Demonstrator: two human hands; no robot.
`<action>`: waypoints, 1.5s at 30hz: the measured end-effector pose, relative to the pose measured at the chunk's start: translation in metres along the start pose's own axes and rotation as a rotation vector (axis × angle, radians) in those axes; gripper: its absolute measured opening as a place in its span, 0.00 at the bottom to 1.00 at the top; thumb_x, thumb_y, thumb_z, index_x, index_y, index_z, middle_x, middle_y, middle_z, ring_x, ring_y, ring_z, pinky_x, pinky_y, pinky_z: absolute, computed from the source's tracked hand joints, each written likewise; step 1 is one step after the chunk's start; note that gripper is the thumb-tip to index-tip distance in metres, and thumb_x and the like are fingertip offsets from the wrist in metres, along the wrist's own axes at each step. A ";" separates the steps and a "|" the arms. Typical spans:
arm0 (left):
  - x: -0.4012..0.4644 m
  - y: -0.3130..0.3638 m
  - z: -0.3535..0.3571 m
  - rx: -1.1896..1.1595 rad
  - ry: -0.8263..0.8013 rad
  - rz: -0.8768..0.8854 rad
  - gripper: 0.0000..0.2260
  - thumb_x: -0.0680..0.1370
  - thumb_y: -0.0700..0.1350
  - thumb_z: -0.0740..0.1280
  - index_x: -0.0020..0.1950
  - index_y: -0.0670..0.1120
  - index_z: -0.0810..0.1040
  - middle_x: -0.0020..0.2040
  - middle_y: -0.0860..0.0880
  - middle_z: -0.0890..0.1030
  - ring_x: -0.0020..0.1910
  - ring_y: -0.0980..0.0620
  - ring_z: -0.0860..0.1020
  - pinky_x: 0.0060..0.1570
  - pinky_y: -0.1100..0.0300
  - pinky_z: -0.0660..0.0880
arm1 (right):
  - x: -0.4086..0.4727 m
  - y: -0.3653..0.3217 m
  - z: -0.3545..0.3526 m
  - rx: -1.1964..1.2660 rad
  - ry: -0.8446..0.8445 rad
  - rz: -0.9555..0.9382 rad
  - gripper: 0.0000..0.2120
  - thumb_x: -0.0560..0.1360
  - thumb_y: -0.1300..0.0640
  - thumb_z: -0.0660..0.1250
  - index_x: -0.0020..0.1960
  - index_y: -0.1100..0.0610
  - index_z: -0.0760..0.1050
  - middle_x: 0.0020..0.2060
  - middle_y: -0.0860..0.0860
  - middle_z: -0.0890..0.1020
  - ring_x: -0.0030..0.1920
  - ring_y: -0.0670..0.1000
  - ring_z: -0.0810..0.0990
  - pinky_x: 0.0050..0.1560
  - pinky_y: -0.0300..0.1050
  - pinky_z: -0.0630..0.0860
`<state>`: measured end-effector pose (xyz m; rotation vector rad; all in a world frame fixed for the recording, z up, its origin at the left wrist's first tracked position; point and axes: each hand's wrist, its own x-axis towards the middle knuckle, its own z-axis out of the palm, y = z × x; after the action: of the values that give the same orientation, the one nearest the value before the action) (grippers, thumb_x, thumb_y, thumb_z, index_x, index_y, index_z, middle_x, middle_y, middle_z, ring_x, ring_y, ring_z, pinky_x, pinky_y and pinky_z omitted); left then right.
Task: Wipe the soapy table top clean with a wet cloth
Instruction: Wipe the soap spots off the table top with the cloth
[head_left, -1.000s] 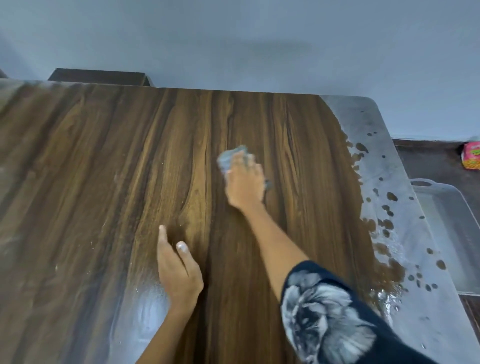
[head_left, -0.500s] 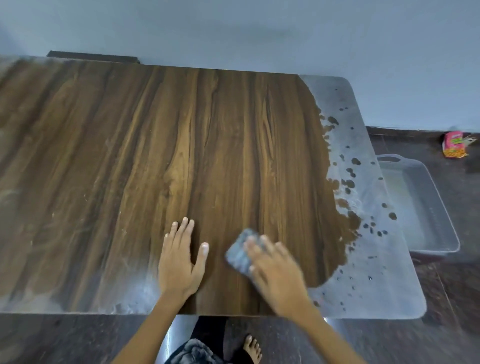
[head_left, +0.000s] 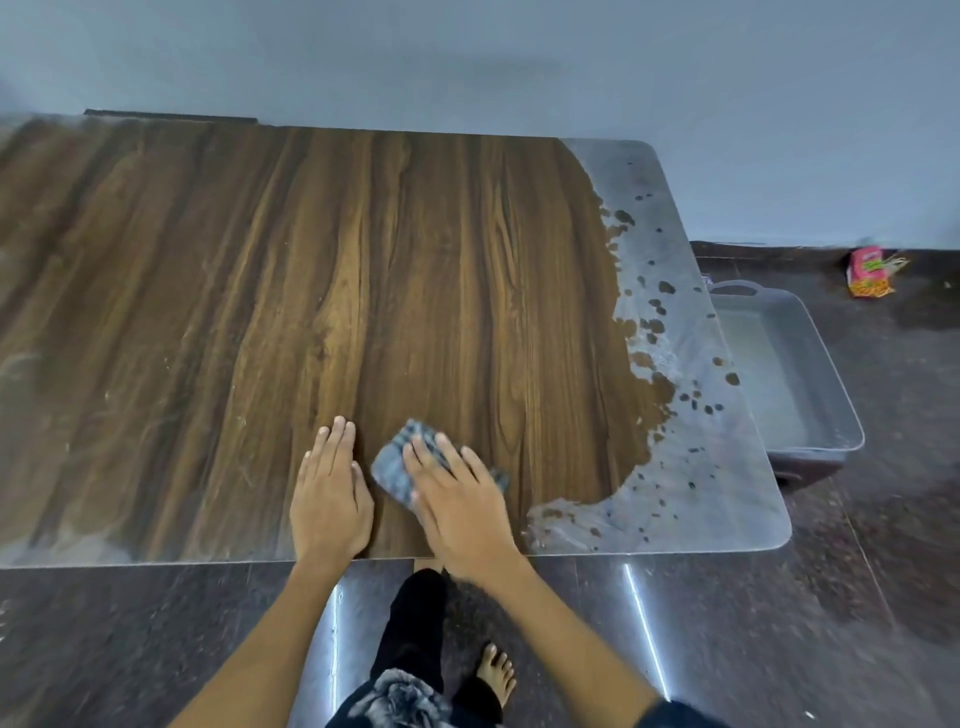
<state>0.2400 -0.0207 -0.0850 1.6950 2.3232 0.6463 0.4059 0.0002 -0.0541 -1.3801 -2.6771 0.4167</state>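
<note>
Head view looks down on a brown wood table (head_left: 415, 270) by a pale wall (head_left: 467, 62). Near the table's front edge, the right hand (head_left: 462, 504) lies flat on a grey cloth (head_left: 397, 467). Its fingers are straight and spread, and they press the cloth down on the wood. The cloth sticks out past the fingertips and on both sides of the hand. Just beside it, the left hand (head_left: 330, 499) rests flat on the table with its fingers straight and close together. It holds nothing. The two hands are almost touching. Soap (head_left: 691, 322) covers the table's right end in a grey-white film with brown spots showing through. A thin pale smear also shows at the table's left end. Past the table's right end, a grey tub (head_left: 810, 364) sits on the dark floor (head_left: 831, 597). Farther off by the wall lies a pink packet (head_left: 870, 273). Below the table's front edge, a bare foot (head_left: 496, 670) stands on the floor.
</note>
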 end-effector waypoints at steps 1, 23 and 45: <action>-0.001 0.001 0.000 0.002 0.006 -0.001 0.22 0.78 0.44 0.50 0.71 0.40 0.65 0.72 0.46 0.66 0.72 0.49 0.61 0.70 0.52 0.57 | -0.023 0.002 0.002 0.004 -0.005 0.002 0.22 0.81 0.51 0.49 0.73 0.54 0.64 0.70 0.47 0.68 0.72 0.50 0.63 0.70 0.50 0.59; -0.039 0.027 -0.003 -0.017 -0.106 -0.160 0.22 0.82 0.40 0.51 0.75 0.40 0.53 0.76 0.44 0.52 0.75 0.44 0.47 0.72 0.50 0.47 | -0.103 0.046 -0.012 -0.048 -0.055 0.140 0.25 0.82 0.49 0.38 0.72 0.53 0.64 0.70 0.46 0.68 0.71 0.49 0.65 0.70 0.49 0.61; -0.099 0.126 0.028 -0.199 -0.302 0.388 0.20 0.82 0.43 0.50 0.75 0.48 0.58 0.74 0.57 0.52 0.72 0.64 0.45 0.69 0.70 0.40 | -0.162 0.097 -0.033 -0.089 0.082 0.499 0.26 0.81 0.45 0.43 0.69 0.55 0.70 0.66 0.47 0.73 0.68 0.50 0.70 0.69 0.47 0.52</action>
<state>0.3911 -0.0759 -0.0625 2.0016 1.6869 0.6088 0.5833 -0.0716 -0.0443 -2.0440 -2.2878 0.2710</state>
